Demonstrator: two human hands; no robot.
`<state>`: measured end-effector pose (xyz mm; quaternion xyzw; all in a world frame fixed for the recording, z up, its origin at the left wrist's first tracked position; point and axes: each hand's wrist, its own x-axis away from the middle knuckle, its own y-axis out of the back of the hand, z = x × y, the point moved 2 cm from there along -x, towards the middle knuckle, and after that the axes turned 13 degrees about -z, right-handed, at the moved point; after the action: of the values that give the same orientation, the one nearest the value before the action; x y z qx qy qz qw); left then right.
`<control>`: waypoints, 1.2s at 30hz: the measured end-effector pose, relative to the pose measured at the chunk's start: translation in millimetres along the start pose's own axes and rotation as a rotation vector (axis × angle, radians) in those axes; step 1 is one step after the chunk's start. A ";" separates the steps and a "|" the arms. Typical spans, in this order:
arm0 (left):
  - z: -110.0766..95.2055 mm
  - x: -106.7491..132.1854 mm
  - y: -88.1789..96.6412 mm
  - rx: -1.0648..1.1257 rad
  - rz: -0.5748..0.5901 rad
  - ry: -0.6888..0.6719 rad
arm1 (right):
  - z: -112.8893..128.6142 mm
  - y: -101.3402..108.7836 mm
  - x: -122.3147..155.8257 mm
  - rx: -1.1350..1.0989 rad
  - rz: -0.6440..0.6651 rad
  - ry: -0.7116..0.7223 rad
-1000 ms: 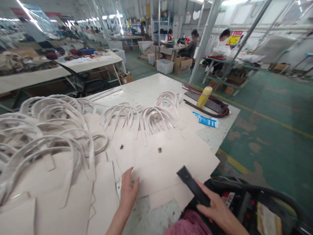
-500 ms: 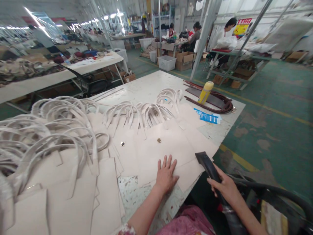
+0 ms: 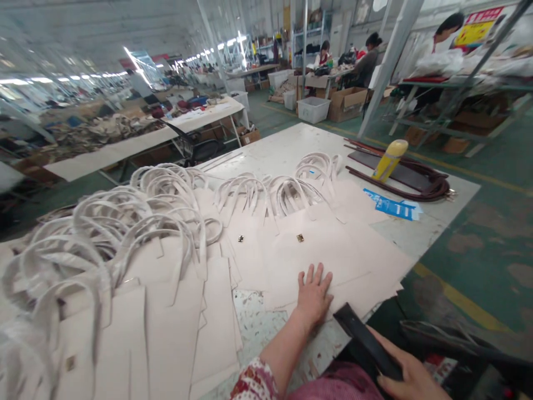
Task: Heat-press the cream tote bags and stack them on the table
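My left hand (image 3: 313, 293) lies flat with fingers spread on a pale pink bag panel (image 3: 333, 253) that carries a small metal clasp (image 3: 300, 238). The panel tops a stack at the near edge of the white table (image 3: 291, 147). My right hand (image 3: 410, 378) is closed around a black flat nozzle (image 3: 364, 341), held low beside the table's edge, just right of the left hand. More pink panels with white looped handles (image 3: 162, 194) spread over the table's left half.
A yellow bottle (image 3: 389, 159), dark brown straps (image 3: 428, 186) and blue packets (image 3: 391, 205) lie at the table's far right. Other worktables (image 3: 125, 147) stand to the left. Several people sit at benches far back, near cardboard boxes (image 3: 347, 103). Green floor lies right.
My left hand slid from the stack's left edge rightward onto the clasp panel and lies flat. My right hand with the black nozzle swung out right, then came back low near the table edge.
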<state>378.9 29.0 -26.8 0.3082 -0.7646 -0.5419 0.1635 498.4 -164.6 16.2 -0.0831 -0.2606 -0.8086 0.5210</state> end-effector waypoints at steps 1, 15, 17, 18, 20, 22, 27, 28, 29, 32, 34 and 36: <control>-0.9 1.8 -1.3 0.001 -0.009 0.006 | -5.5 1.1 -0.5 -0.005 0.038 0.013; 20.0 12.0 11.9 -0.024 -0.024 0.047 | 14.8 29.8 -2.9 -0.043 -0.240 -0.169; 18.9 13.8 14.4 -0.052 -0.024 0.082 | 5.7 43.3 -2.7 -0.069 -0.323 -0.237; 15.1 12.2 14.8 -0.060 -0.023 0.090 | 1.3 49.2 -2.9 -0.087 -0.363 -0.259; 0.4 3.5 12.7 -0.045 -0.008 0.064 | -5.4 59.0 -4.5 -0.127 -0.412 -0.285; -21.1 -10.2 6.5 -0.008 0.022 -0.013 | -7.7 68.5 -7.9 -0.168 -0.417 -0.285; -69.9 -38.4 -16.7 0.049 0.095 -0.186 | -4.9 101.1 -26.5 -0.277 -0.520 -0.312; -74.9 -40.6 -20.3 0.047 0.091 -0.195 | -4.8 107.9 -32.3 -0.303 -0.541 -0.316; -78.0 -41.8 -22.8 0.040 0.081 -0.198 | -5.1 114.1 -38.8 -0.329 -0.550 -0.319; -78.4 -42.1 -24.6 0.022 0.057 -0.203 | -7.6 128.4 -61.1 -0.391 -0.544 -0.319; -74.3 -40.6 -23.8 0.035 0.072 -0.228 | -7.5 134.8 -76.9 -0.391 -0.528 -0.312; -68.7 -37.0 -26.1 0.047 0.092 -0.271 | -2.6 139.1 -91.5 -0.360 -0.521 -0.282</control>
<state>454.7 -2.8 -23.2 0.2004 -0.8054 -0.5525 0.0763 662.6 -137.5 23.4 -0.2154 -0.1955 -0.9280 0.2330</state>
